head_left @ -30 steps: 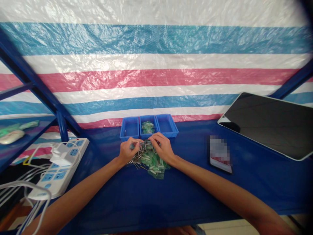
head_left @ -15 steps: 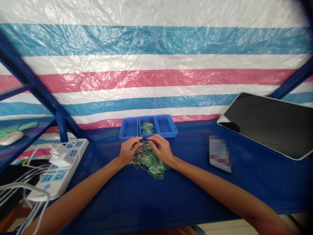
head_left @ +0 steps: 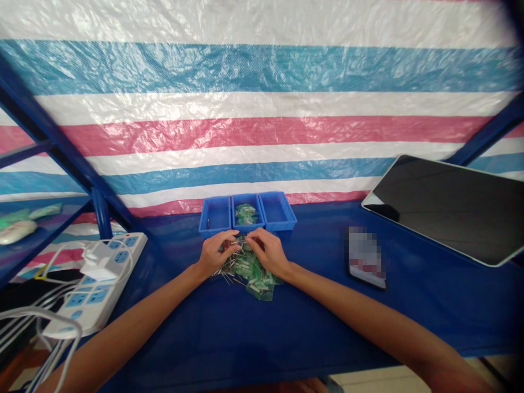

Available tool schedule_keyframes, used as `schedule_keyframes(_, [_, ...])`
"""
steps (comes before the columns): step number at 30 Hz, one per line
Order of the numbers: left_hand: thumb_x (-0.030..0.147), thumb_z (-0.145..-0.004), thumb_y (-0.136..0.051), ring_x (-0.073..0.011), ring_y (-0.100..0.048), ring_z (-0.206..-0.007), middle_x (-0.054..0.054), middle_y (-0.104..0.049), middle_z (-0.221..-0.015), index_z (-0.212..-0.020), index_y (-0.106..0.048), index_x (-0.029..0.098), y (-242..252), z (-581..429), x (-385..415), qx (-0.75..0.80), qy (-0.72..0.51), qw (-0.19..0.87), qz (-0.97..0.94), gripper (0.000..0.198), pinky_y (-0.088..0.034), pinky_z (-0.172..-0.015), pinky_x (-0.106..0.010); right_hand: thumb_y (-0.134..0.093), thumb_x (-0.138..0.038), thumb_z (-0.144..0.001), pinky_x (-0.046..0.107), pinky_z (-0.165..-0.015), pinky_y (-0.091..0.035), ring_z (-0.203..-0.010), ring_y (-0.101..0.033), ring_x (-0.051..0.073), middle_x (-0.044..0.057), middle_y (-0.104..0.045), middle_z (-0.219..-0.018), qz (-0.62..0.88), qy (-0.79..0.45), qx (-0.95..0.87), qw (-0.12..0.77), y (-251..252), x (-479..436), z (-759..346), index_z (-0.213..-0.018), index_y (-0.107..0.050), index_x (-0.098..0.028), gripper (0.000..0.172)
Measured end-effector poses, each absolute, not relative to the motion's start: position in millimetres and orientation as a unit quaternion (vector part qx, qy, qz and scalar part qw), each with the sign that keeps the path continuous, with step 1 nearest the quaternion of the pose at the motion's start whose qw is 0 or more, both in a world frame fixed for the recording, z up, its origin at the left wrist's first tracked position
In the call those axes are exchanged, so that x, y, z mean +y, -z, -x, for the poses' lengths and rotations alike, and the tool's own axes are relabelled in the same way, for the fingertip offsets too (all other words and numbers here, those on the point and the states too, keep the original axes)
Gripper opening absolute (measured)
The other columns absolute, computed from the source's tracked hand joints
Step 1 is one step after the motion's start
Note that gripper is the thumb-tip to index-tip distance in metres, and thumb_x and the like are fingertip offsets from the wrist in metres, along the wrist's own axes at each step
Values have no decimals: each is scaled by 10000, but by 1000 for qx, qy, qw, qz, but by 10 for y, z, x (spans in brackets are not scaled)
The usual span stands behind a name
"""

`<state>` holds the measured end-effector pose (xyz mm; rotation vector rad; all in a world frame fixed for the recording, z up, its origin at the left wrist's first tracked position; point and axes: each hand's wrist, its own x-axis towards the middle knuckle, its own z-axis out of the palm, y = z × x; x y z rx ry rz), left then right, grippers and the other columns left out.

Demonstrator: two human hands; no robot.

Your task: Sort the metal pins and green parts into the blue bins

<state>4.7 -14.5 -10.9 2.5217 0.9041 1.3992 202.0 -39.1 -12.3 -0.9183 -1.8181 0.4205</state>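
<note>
Fingers (head_left: 223, 236) of a person's bare left hand (head_left: 210, 256) and bare right hand (head_left: 273, 255) arch over a mixed pile mid-table, bent toward each other with a narrow gap between the hands; whether either pinches anything cannot be told. Nearest the viewer, a glossy dark-blue tabletop (head_left: 221, 344) ends in a long front edge, a broad blue stretch separating it from the pile. Thin silvery metal pins (head_left: 229, 268) lie on the pile's left, crinkled green plastic packets (head_left: 261, 286) on its right. Past the left forearm sits a long white power strip with light-blue sockets (head_left: 97, 296); well right of the right hand, a flat black-edged phone (head_left: 365, 257) lies with wide room between. Just beyond the fingertips, three rectangular blue plastic trays (head_left: 249, 227) stand side by side, the middle one bearing more green packets. Farther right rests a large black panel with a pale rim (head_left: 450, 207); behind hangs a striped red, white and blue plastic sheet (head_left: 262, 131)
</note>
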Motion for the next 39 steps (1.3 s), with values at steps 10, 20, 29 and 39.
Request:
schedule_keyframes(10, [237, -869, -568, -127, -631, -739, -38, -702, -809, -882, -670, 172, 86, -57, -143, 292, -472, 52, -830, 122, -498, -726, -255, -482, -336, -916, 251, -615, -404, -615, -502, 128, 18, -588, -749, 400, -190, -735, 512, 130, -392, -2021, -860, -607, -180, 208])
schedule_keyframes(20, [219, -897, -503, -91, -519, -575, -3, -576, -622, -707, -593, 147, 81, -28, -154, 307, -451, 25, -838, 222, -411, -588, -214, -515, -299, -898, 252, -590, -410, -617, -500, 127, 13, -566, -735, 364, -182, -763, 502, 143, -391, -2025, -905, -612, -185, 151])
schedule_keyframes(29, [237, -870, -560, -121, -637, -713, -39, -691, -786, -864, -658, 161, 67, -22, -164, 276, -467, 51, -839, 124, -501, -680, -234, -454, -308, -927, 267, -618, -411, -634, -497, 138, 26, -562, -718, 360, -166, -772, 497, 144, -394, -2027, -826, -610, -184, 223])
schedule_keyframes(39, [262, -812, -650, -125, -652, -677, -33, -714, -786, -955, -686, 181, 100, -36, -154, 307, -492, 32, -814, 168, -527, -675, -244, -433, -308, -942, 272, -682, -432, -695, -544, 146, 38, -598, -758, 361, -179, -765, 503, 164, -384, -2023, -841, -626, -179, 253])
